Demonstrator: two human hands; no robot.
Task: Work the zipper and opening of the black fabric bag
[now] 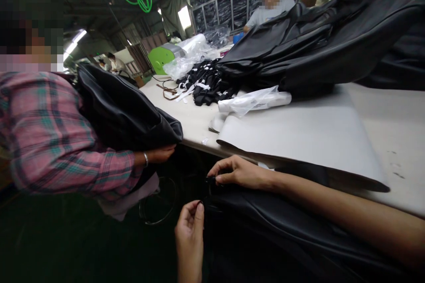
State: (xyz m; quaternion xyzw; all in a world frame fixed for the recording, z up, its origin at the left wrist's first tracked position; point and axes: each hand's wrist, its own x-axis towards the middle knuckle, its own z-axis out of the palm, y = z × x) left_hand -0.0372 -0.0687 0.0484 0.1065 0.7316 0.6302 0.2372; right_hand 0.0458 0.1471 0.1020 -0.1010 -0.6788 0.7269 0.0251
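Note:
My right hand [237, 172] pinches the top edge of a black leather cover [282, 225] that hangs down over the near edge of the table [398, 141]. Lower down, my left hand [189, 230] pinches the same cover's edge between thumb and fingers. A thin dark strand runs between the two hands, too small to tell what it is. The cover lies under my right forearm.
A person in a pink plaid shirt [49, 141] stands close on the left, holding another black cover [122, 110]. A pile of black covers [332, 35], black straps [206, 86], plastic bags [252, 101] and a grey sheet [299, 137] lie on the table. Another person sits at the far side.

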